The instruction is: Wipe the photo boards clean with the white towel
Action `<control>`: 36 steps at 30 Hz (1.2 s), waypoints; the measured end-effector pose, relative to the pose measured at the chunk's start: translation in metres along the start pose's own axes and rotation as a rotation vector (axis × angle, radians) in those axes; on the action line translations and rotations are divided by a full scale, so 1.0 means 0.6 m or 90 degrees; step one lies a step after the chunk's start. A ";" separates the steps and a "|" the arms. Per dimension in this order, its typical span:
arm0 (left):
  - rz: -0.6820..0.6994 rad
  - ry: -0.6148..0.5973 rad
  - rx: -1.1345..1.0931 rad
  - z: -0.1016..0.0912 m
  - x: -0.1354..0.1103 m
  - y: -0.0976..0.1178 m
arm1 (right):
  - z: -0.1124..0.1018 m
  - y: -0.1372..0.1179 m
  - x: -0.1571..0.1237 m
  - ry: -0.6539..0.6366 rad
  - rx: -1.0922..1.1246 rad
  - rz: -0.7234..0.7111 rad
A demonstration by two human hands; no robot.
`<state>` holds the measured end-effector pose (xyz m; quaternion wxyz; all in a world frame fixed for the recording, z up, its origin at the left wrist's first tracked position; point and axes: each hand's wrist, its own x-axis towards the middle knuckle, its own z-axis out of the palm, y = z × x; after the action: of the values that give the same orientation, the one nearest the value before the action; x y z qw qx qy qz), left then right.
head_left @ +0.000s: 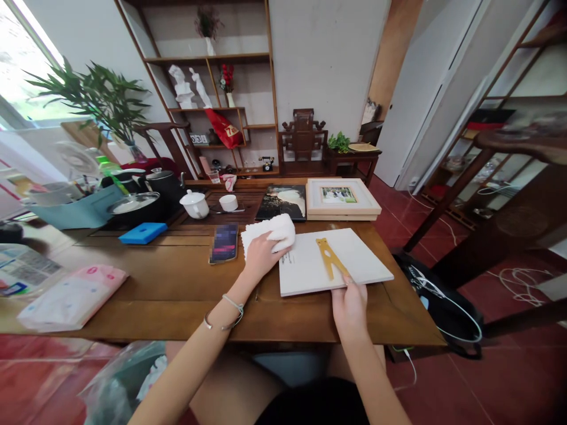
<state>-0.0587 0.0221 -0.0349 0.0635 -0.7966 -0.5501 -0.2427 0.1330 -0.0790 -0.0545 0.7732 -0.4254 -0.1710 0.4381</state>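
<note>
My left hand [261,257] is closed on a bunched white cloth [281,227]. The cloth lies partly on the table and reaches to the left edge of a flat white panel [305,274]. A yellow A-shaped piece [328,255] with a small animal-like head is on the panel's face; I cannot tell whether it is attached. My right hand [351,301] grips the panel's near edge, thumb on top beside a leg of the yellow piece and fingers underneath. Small dark print shows near the panel's left side, close to the cloth.
A phone [224,243] lies left of the cloth. Behind are a dark picture [281,202], a light wooden photo frame [344,199], a white lidded cup [195,204] and a small white cup [228,203]. Leftward are a blue block [142,233] and a tissue pack [73,297].
</note>
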 end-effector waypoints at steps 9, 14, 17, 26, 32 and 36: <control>-0.011 -0.020 0.028 0.001 0.007 -0.016 | -0.085 -0.082 0.023 -0.422 -0.146 0.295; -0.017 -0.013 0.048 0.002 0.009 -0.029 | -0.079 -0.095 0.029 -0.448 -0.123 0.425; -0.022 -0.011 0.054 0.005 0.009 -0.036 | -0.077 -0.103 0.035 -0.472 -0.152 0.529; 0.016 -0.015 0.057 0.007 0.008 -0.032 | -0.068 -0.134 0.059 -0.617 -0.342 0.562; 0.028 -0.021 0.060 0.007 0.009 -0.036 | -0.037 -0.117 0.201 -0.489 -0.711 -0.258; 0.027 -0.028 0.070 0.008 0.012 -0.042 | -0.005 -0.062 0.297 -0.435 -0.771 -0.377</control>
<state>-0.0779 0.0396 -0.0400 0.1002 -0.8084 -0.5469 -0.1932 0.2538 0.0567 -0.0455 0.3937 -0.5526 -0.7192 0.1493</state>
